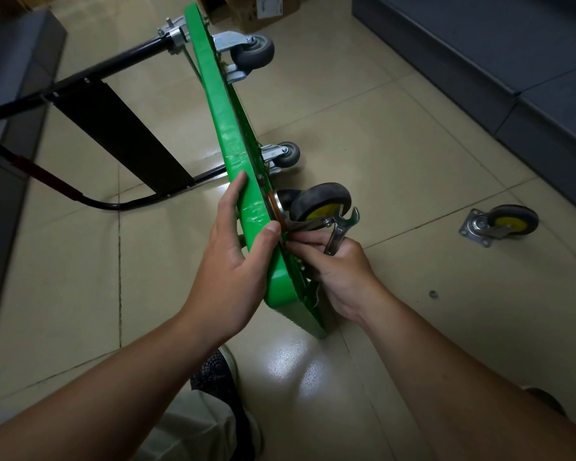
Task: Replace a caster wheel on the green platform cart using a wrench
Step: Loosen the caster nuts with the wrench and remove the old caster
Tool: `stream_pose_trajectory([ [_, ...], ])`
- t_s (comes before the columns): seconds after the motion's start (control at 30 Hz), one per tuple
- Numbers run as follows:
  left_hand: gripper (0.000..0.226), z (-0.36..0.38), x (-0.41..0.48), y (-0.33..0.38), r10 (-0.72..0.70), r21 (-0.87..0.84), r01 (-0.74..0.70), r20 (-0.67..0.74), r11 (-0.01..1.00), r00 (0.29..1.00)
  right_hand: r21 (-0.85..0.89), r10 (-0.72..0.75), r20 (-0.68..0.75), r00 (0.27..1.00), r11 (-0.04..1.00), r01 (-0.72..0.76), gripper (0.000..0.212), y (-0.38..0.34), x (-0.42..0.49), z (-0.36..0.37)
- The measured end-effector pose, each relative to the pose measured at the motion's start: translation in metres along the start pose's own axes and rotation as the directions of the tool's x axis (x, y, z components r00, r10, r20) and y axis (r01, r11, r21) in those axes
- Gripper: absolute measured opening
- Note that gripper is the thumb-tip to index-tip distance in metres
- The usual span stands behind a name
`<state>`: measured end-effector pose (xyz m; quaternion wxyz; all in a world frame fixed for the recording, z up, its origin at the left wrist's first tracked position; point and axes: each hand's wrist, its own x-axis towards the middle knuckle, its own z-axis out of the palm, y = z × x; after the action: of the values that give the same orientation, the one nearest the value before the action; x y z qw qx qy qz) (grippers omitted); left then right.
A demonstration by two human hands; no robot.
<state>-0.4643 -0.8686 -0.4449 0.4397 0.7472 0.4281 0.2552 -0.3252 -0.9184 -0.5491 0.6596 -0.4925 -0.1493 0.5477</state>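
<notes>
A glossy beige tiled floor (396, 134) in a dim room, seen from above by a crouching person whose dark shoe (218, 371) shows nearest the viewer. Two bare forearms reach forward. The left hand (236, 254) wraps the upper edge of the green platform cart (226, 128), thumb on the right face and fingers on the left. The cart stands tipped on its long side, its long axis running from near right to far left. The right hand (343, 274), just right of the deck, holds a wrench (338, 232) in its curled fingers with the open jaw pointing away, while its fingertips reach the mounting plate of a yellow-hubbed caster (320, 201) set against the cart's underside. Whether they pinch a bolt there cannot be told. The fastening point lies just beyond the right hand, which is the nearer hand to it, so the wrench likely has to swing in from the right. A small nut (433, 293) and a loose caster (502, 224) lie on the floor further right. Farther off, grey casters (253, 49) jut right from the deck, the black handle (47, 181) sprawls left, and a cardboard box (256, 11) sits at the far edge.
</notes>
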Motion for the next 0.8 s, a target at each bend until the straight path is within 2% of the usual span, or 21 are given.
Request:
stream_pose_trajectory([
  [0.17, 0.073, 0.001, 0.0, 0.0, -0.004, 0.002, 0.004, -0.001, 1.0, 1.0, -0.066, 0.034, -0.091, 0.995, 0.997, -0.04, 0.044, -0.002, 0.0, 0.006],
  [0.33, 0.072, 0.0, -0.001, 0.0, 0.002, -0.006, -0.002, 0.001, 1.0, 1.0, -0.082, 0.026, -0.06, 0.998, 0.996, -0.031, 0.025, 0.001, 0.002, 0.0],
  [0.47, 0.073, -0.003, 0.001, 0.0, 0.008, -0.013, -0.008, -0.01, 1.0, 1.0, -0.04, 0.011, 0.002, 1.0, 0.999, -0.011, 0.023, 0.003, 0.004, -0.005],
  [0.53, 0.072, -0.004, 0.002, -0.001, 0.013, -0.025, -0.013, -0.012, 1.0, 1.0, -0.063, 0.021, -0.007, 1.0, 0.998, -0.021, 0.032, 0.0, 0.005, -0.003],
  [0.6, 0.071, -0.004, 0.002, -0.002, 0.019, -0.033, -0.019, -0.01, 0.999, 1.0, -0.127, 0.037, -0.062, 0.997, 0.991, -0.044, 0.053, -0.002, 0.006, 0.002],
  [0.67, 0.07, -0.004, 0.002, -0.002, 0.021, -0.037, -0.022, -0.007, 0.999, 1.0, -0.197, 0.04, -0.09, 0.995, 0.979, -0.057, 0.059, -0.001, 0.006, 0.003],
  [0.73, 0.07, -0.003, 0.001, -0.002, 0.022, -0.044, -0.022, -0.005, 0.999, 1.0, -0.213, 0.039, -0.088, 0.995, 0.975, -0.057, 0.058, -0.001, 0.005, 0.001],
  [0.8, 0.07, -0.003, 0.002, -0.003, 0.023, -0.049, -0.023, -0.002, 0.999, 1.0, -0.176, 0.048, -0.056, 0.997, 0.983, -0.057, 0.048, -0.001, 0.006, -0.003],
])
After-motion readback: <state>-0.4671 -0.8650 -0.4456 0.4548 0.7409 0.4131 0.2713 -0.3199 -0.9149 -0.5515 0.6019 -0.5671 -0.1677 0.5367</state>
